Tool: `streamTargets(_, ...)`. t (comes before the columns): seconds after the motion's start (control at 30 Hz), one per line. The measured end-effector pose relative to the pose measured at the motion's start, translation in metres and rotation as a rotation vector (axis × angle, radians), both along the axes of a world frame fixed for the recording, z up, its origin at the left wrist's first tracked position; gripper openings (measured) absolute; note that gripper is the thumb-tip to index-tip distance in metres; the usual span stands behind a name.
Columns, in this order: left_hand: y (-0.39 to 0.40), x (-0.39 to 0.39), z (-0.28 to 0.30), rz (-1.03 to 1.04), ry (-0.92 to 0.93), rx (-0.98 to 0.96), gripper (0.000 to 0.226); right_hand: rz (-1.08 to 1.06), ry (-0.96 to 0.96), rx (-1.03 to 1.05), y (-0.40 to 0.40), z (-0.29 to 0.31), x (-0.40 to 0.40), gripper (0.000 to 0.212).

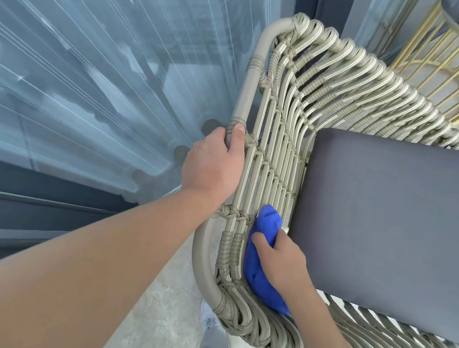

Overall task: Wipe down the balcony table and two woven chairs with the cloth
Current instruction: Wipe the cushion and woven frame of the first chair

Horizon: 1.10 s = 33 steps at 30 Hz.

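We have the woven chair [282,139] in front of us, seen from above, its grey seat cushion [391,226] lying inside the basket of strands. Our left hand [212,163] grips the tubular rim of the chair's side wall, fingers [237,135] curled round the tube, most likely to steady the light frame so it does not slide or tip while we rub. Our right hand [281,260] holds the blue cloth [259,258] bunched up, fingers closed over it, and presses it against the inner face of that same side wall, in the gap between the strands and the cushion's edge. Bunching it probably helps the fabric reach between the ribs. We judge that this chair is mid-wipe. A gold wire-framed table [440,68] stands beyond the chair's far corner; a glass railing [92,76] runs beside the chair.
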<state>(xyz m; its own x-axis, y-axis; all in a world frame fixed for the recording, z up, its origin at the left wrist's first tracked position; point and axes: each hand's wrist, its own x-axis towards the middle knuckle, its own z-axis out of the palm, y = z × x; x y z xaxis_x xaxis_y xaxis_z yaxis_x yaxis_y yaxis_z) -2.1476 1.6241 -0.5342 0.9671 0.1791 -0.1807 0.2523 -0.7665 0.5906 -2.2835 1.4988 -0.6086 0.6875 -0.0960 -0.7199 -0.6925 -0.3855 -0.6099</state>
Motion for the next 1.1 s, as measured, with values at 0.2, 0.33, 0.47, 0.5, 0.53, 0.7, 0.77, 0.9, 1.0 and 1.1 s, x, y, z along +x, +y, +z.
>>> streamTargets(0.2, -0.002, 0.0, 0.005, 0.006, -0.002, 0.067, 0.065, 0.009, -0.244, 0.043, 0.019, 0.069, -0.003, 0.034)
streamTargets(0.33, -0.004, -0.001, 0.007, 0.016, -0.003, 0.121, 0.066, -0.023, -0.304, 0.169, 0.02, 0.091, -0.004, 0.034)
streamTargets(0.47, -0.004, -0.001, 0.009, 0.033, -0.002, 0.149, 0.067, 0.041, -0.347, 0.142, -0.002, 0.081, -0.011, 0.019)
streamTargets(0.5, -0.004, -0.001, 0.009, 0.034, -0.006, 0.153, 0.067, 0.065, -0.36, 0.101, -0.012, 0.075, -0.013, 0.015)
streamTargets(0.53, -0.004, -0.001, 0.009, 0.033, -0.006, 0.152, 0.066, 0.084, -0.371, 0.051, -0.024, 0.067, -0.017, 0.013)
streamTargets(0.7, -0.004, -0.001, 0.009, 0.023, -0.016, 0.111, 0.06, 0.129, -0.298, -0.229, -0.073, 0.016, -0.048, 0.013)
streamTargets(0.77, -0.003, -0.001, 0.01, 0.02, -0.013, 0.11, 0.06, 0.215, -0.182, -0.294, -0.074, -0.01, -0.067, 0.021)
streamTargets(0.9, -0.003, -0.004, 0.015, -0.006, -0.028, 0.083, 0.058, 0.118, -0.124, -0.273, -0.067, -0.034, -0.091, 0.019)
streamTargets(1.0, -0.003, -0.005, 0.017, 0.005, -0.055, 0.057, 0.057, 0.013, -0.187, -0.311, -0.064, -0.033, -0.094, 0.016)
streamTargets(1.1, -0.003, -0.007, 0.017, 0.019, -0.092, 0.04, 0.046, -0.03, -0.233, -0.377, -0.059, -0.034, -0.099, 0.016)
